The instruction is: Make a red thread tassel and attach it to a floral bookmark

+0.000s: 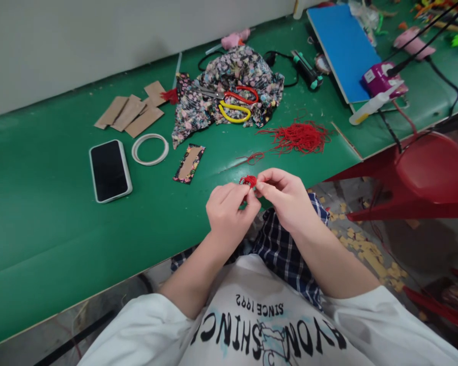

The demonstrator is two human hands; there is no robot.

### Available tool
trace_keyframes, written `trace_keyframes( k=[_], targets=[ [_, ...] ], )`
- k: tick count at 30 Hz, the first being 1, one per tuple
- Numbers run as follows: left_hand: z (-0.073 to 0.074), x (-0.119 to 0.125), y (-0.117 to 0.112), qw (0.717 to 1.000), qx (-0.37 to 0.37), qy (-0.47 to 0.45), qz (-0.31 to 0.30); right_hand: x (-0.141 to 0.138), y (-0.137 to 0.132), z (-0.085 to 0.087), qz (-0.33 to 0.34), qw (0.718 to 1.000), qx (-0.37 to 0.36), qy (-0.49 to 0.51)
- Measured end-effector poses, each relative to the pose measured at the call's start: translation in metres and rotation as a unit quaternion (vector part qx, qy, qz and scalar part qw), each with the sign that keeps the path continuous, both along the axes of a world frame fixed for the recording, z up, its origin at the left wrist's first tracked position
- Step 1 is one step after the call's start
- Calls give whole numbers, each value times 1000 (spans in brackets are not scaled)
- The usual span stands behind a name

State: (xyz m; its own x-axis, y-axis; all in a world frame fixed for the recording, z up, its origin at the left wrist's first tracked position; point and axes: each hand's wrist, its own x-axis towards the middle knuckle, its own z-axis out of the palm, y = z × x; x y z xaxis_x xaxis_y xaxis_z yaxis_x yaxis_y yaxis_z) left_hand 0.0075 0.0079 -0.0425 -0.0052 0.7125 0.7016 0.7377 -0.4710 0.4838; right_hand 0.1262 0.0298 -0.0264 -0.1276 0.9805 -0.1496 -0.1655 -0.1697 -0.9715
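A small bundle of red thread [248, 181] is pinched between both my hands just above the front edge of the green table [41, 223]. My left hand [229, 213] is closed on its lower side, fingers curled. My right hand [286, 195] is closed on its right side, thumb and forefinger pressed together. A short loose strand of red thread [252, 158] lies on the table just beyond my hands, and a bigger heap of red threads [299, 136] lies further right.
A phone [110, 170], a white ring [150, 149], a fabric-wrapped card strip [189, 163] and cardboard pieces [132, 113] lie left. Floral fabric [229, 84] holds red and yellow scissors [234, 105]. A blue board [343, 48], glue guns and cables sit far right; a red stool [435, 170] stands beside the table.
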Motion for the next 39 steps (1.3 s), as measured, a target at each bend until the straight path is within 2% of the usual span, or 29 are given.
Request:
trace_keyframes(
  k=[10, 17, 25, 28, 34, 39],
  targets=[
    [-3, -1, 0, 1000, -2, -11, 8, -8, -9, -4, 0, 994, -59, 96],
    [-3, -5, 2, 1000, 9, -3, -3, 0, -11, -5, 26, 995, -39, 90],
    [-3, -5, 2, 999, 22, 28, -6, 0, -10, -5, 1, 997, -25, 69],
    [-4, -5, 2, 999, 25, 33, -4, 0, -9, -4, 7, 995, -51, 84],
    [-7, -7, 2, 998, 34, 52, -4, 2, -5, 0, 36, 978, -154, 136],
    [-8, -8, 2, 998, 25, 54, -6, 2, -3, 0, 51, 992, -86, 78]
  ],
)
